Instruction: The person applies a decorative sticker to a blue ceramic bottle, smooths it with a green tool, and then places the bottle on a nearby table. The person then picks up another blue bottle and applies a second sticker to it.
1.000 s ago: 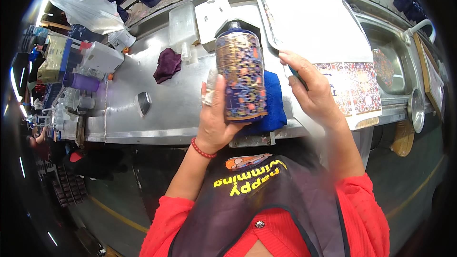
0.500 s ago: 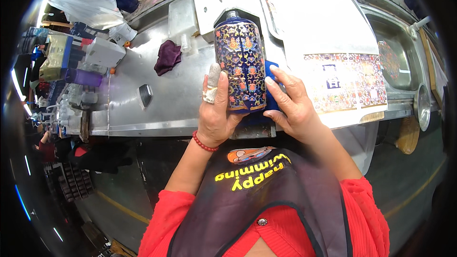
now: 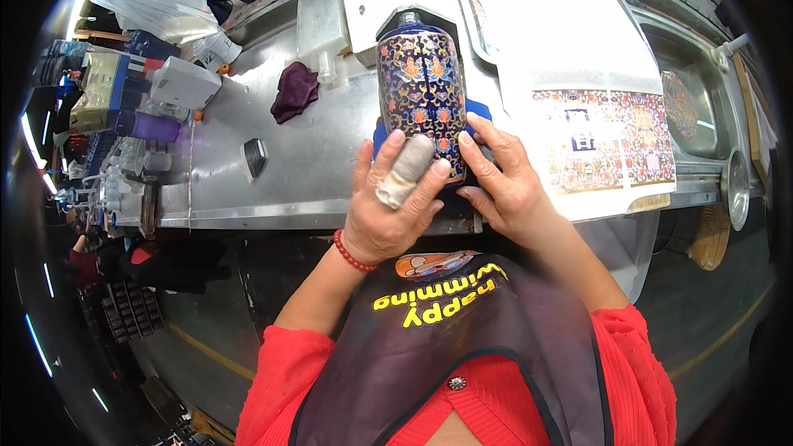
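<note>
A dark blue bottle (image 3: 423,74) with a colourful floral pattern lies in front of me, its bare clear neck pointing away. Under it, a blue pad or cloth (image 3: 477,107) shows at both sides. My left hand (image 3: 392,198) is at the bottle's lower left, fingers apart, one finger wrapped in a grey cover with whitish material at its base. That covered finger lies over the lower front of the pattern; whether it presses there I cannot tell. Along the lower right side, my right hand (image 3: 505,169) rests its stretched fingertips against the bottle, thumb near the base corner.
Printed floral sheets (image 3: 603,140) lie under white paper (image 3: 570,25) on the right, beside a metal sink (image 3: 719,74). On the metal bench are a dark purple cloth (image 3: 295,92), a small black-and-grey tool (image 3: 254,158), a clear plastic box (image 3: 322,21) and a white box (image 3: 373,4).
My left hand has swung from beside the bottle onto its lower front, its covered finger now tilted to the right. The right hand stays at the bottle's right side.
</note>
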Tool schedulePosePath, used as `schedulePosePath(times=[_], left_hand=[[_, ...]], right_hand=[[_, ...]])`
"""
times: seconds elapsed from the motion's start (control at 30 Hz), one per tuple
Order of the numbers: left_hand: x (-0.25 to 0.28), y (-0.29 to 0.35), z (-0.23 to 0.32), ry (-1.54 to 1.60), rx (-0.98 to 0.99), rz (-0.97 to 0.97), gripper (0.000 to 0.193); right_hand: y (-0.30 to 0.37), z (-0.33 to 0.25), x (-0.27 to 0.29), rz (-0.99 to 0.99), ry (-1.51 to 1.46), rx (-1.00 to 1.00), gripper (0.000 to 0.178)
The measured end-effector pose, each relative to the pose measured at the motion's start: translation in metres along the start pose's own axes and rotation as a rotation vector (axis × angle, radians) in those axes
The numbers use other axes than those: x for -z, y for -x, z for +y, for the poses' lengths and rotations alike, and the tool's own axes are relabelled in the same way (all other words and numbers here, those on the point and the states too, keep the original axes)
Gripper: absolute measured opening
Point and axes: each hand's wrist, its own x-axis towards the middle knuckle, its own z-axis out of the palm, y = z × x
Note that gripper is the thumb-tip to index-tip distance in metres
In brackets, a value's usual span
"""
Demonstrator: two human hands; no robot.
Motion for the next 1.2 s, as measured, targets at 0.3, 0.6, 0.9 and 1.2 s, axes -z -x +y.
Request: schedulePosePath(times=[0.3, 0.6, 0.9, 1.2], left_hand=[[0.003, 0.002, -0.007, 0.209, 0.172, 0.069, 0.081], [0.003, 0.006, -0.007, 0.025, 0.070, -0.035, 0.065], [0.005, 0.008, -0.010, -0.011, 0.004, -0.040, 0.057], [0.005, -0.024, -0.024, 0.248, 0.180, -0.017, 0.097]], right_hand=[[0.000, 0.000, 0.000, -0.008, -0.007, -0.002, 0.077], [0.001, 0.000, -0.001, -0.002, -0.001, 0.001, 0.077], [0.001, 0.001, -0.001, -0.001, 0.006, 0.003, 0.077], [0.000, -0.001, 0.001, -0.016, -0.001, -0.010, 0.077]])
